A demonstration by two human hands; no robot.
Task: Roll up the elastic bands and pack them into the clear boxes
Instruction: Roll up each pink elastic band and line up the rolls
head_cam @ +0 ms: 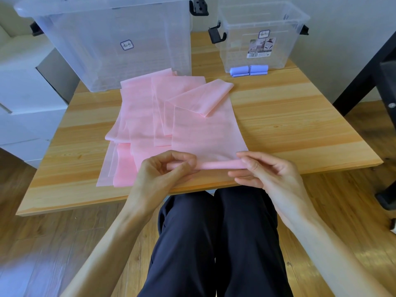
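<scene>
At 6 o'clock on the table [289, 116], the left hand [159, 174] and right hand [267, 174] pinch the ends of the pink band's [199, 129] rolled edge, long axis 9-to-3; its loose length trails toward 12. 2 boxes [120, 50] stand behind.

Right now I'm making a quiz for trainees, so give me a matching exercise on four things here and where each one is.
Things:
1. pink band
2. purple band
3. large clear box
4. small clear box

Places:
A. far right of the table
B. rolled up, in front of the small box
C. far left of the table
D. near edge, being rolled by both hands

Pairs: 1-D, 2-B, 3-C, 4-A
</scene>
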